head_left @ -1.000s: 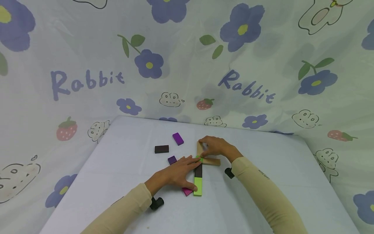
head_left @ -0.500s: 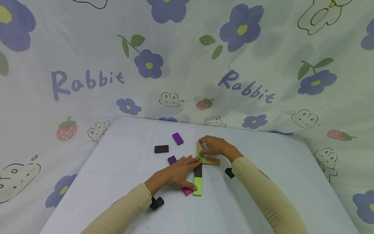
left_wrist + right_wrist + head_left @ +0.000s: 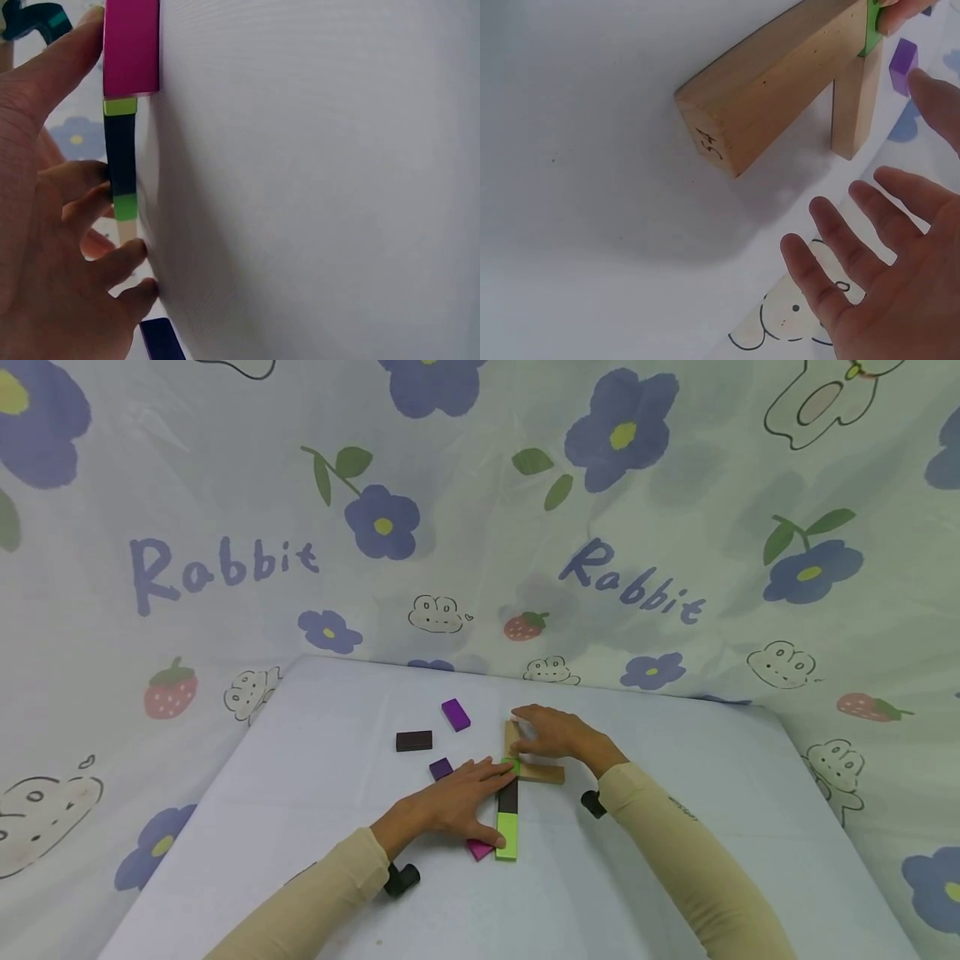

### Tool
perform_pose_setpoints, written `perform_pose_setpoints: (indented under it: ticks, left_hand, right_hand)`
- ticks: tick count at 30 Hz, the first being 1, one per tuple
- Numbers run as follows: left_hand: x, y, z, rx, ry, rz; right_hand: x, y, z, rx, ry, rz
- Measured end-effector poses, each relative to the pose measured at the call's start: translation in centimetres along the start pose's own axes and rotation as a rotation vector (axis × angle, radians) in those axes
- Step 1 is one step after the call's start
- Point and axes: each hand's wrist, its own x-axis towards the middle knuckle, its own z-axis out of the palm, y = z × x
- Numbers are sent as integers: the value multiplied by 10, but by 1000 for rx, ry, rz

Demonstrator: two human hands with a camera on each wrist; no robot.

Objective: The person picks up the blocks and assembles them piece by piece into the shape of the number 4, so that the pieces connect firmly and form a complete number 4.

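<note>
My left hand (image 3: 459, 799) lies with fingers spread over a row of blocks. Its fingertips touch the green block (image 3: 511, 766) and a dark block (image 3: 507, 795), while the thumb reaches the lime block (image 3: 507, 837) at the near end. A magenta block (image 3: 131, 46) sits beside that thumb. My right hand (image 3: 553, 733) hovers at the row's far end, above a plain wooden block (image 3: 512, 737). In the right wrist view its fingers (image 3: 832, 225) are extended and hold nothing. A second wooden block (image 3: 780, 90), marked on its end, sticks out rightward from the green one.
Left of the row lie a dark brown block (image 3: 414, 741), a bright purple block (image 3: 456, 715) and a deep purple block (image 3: 441, 768) near my left fingers. A white sheet covers the table (image 3: 300, 793); a flower-patterned curtain (image 3: 480, 527) rises behind it.
My right hand has eased slightly up and away from the far wooden block. The left hand and the row of blocks stay as they were.
</note>
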Motion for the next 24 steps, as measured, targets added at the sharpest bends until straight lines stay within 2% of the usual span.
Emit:
perform_pose_setpoints:
  ticks: [24]
  left_hand:
    - [1,-2,2,2,-15,-20]
  right_hand:
    - [-23,8,6,87,26,-16]
